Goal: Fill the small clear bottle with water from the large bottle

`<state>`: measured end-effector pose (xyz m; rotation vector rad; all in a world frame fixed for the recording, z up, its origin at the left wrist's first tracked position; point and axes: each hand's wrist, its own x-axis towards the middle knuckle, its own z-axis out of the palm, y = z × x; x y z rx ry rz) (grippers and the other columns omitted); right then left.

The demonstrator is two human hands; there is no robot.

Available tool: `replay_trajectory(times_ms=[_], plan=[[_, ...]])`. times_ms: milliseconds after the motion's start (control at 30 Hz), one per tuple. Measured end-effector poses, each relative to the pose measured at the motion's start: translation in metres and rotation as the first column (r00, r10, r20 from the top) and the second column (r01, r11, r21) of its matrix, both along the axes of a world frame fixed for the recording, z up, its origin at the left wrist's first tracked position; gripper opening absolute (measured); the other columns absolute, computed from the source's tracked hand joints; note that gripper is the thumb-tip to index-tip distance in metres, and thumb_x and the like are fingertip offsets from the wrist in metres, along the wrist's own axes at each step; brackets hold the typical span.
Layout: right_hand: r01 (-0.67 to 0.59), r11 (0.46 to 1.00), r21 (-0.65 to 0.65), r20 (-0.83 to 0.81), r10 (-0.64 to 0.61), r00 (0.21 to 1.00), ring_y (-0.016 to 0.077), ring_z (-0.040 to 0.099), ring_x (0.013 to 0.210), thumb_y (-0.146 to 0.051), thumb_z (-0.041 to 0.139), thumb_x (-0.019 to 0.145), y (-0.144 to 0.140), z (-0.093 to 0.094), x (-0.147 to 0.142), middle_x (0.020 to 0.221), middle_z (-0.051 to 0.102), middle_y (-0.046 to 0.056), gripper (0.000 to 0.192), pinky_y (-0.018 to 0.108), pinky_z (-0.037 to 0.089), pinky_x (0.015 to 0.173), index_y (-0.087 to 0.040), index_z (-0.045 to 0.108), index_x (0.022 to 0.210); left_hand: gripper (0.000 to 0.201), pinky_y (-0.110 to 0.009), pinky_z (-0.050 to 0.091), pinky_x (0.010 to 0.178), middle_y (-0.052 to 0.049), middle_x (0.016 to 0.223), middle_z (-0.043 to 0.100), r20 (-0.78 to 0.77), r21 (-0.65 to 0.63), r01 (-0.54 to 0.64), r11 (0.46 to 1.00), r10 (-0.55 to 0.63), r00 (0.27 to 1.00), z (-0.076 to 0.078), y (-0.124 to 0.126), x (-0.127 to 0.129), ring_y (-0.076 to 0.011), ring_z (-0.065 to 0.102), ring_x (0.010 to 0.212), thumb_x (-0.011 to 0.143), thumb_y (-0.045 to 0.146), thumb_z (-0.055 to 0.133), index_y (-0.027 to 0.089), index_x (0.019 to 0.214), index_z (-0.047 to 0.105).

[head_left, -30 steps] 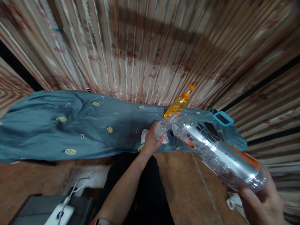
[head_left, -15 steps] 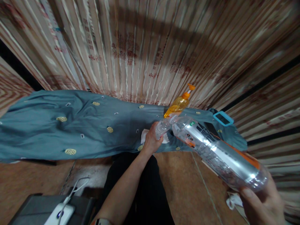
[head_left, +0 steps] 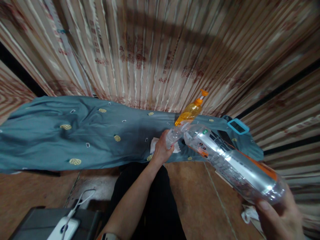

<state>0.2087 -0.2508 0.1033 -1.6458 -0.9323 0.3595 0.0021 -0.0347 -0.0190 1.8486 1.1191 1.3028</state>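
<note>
My right hand [head_left: 280,213] is wrapped round the base of a large clear plastic bottle [head_left: 232,163] with a silver and orange label. The bottle is tilted, its neck pointing to the upper left. At its mouth is a small clear plastic cup [head_left: 173,136], which my left hand [head_left: 162,150] grips over the cloth. Whether the bottle's mouth touches the cup's rim I cannot tell. Beneath my left hand lies a white tissue [head_left: 177,147]. Just behind the cup stands a pump bottle [head_left: 190,112] of orange-yellow liquid with an orange pump head.
A teal cloth with pineapples [head_left: 97,140] covers the long table. A blue-framed device [head_left: 238,126] rests at its right end, near a dark flat object [head_left: 224,136]. Curtains [head_left: 150,60] hang behind. At lower left, a white power bank [head_left: 65,228] with a cable sits on a dark box.
</note>
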Motion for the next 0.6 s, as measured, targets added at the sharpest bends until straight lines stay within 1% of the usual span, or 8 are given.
replay_trajectory(times_ms=[67, 167, 233, 333, 467, 600], plan=[[-0.008, 1.000, 0.012, -0.007, 0.008, 1.000, 0.0474, 0.041, 0.138, -0.051, 0.077, 0.072, 0.001, 0.000, -0.002, 0.148, 0.053, 0.012, 0.083, 0.072, 0.017, 0.117, -0.026, 0.050, 0.146, 0.067, -0.043, 0.055, 0.100, -0.010, 0.136, 0.063, 0.000, 0.006, 0.003, 1.000, -0.003, 1.000, 0.000, 0.000, 0.000, -0.0275, 0.065, 0.118, 0.076, 0.016, 0.066, 0.022, 0.138, 0.041], [0.022, 0.999, 0.031, -0.029, -0.021, 0.999, 0.0496, 0.044, 0.135, -0.051, 0.080, 0.066, 0.001, 0.000, -0.002, 0.142, 0.058, 0.012, 0.082, 0.076, 0.017, 0.115, -0.027, 0.055, 0.141, 0.068, -0.042, 0.055, 0.100, -0.010, 0.136, 0.062, 0.006, 0.009, 0.006, 1.000, -0.006, 1.000, 0.001, 0.000, 0.000, -0.0275, 0.065, 0.119, 0.075, 0.016, 0.066, 0.023, 0.138, 0.041], [0.027, 1.000, 0.015, -0.035, -0.026, 0.999, 0.0486, 0.043, 0.136, -0.051, 0.079, 0.067, 0.001, 0.001, -0.002, 0.144, 0.057, 0.012, 0.083, 0.075, 0.017, 0.116, -0.027, 0.054, 0.143, 0.068, -0.042, 0.055, 0.100, -0.010, 0.136, 0.062, 0.007, 0.008, 0.007, 1.000, -0.007, 1.000, 0.000, 0.000, 0.000, -0.0275, 0.065, 0.119, 0.075, 0.015, 0.066, 0.022, 0.138, 0.041], [-0.022, 1.000, -0.005, -0.009, 0.022, 1.000, 0.0460, 0.041, 0.140, -0.050, 0.076, 0.073, 0.000, -0.001, 0.002, 0.151, 0.051, 0.011, 0.085, 0.071, 0.018, 0.118, -0.026, 0.047, 0.148, 0.069, -0.042, 0.055, 0.100, -0.011, 0.136, 0.062, -0.001, 0.009, 0.006, 1.000, -0.006, 1.000, 0.000, 0.000, 0.000, -0.0278, 0.065, 0.119, 0.074, 0.015, 0.066, 0.021, 0.138, 0.041], [-0.023, 0.999, 0.032, 0.028, 0.022, 0.999, 0.0465, 0.043, 0.138, -0.051, 0.078, 0.070, -0.001, -0.006, 0.011, 0.147, 0.055, 0.012, 0.082, 0.071, 0.015, 0.118, -0.025, 0.053, 0.143, 0.068, -0.042, 0.055, 0.100, -0.011, 0.136, 0.062, -0.005, 0.006, 0.004, 1.000, -0.004, 1.000, -0.001, 0.001, 0.000, -0.0275, 0.065, 0.119, 0.075, 0.016, 0.065, 0.021, 0.138, 0.040], [-0.055, 0.998, -0.006, -0.022, 0.055, 0.998, 0.0436, 0.035, 0.145, -0.051, 0.077, 0.073, 0.000, 0.001, 0.002, 0.156, 0.045, 0.010, 0.087, 0.066, 0.016, 0.121, -0.026, 0.045, 0.149, 0.068, -0.042, 0.054, 0.100, -0.011, 0.134, 0.063, 0.002, 0.000, 0.001, 1.000, -0.001, 1.000, -0.001, 0.001, 0.001, -0.0270, 0.065, 0.118, 0.075, 0.015, 0.065, 0.021, 0.137, 0.040]])
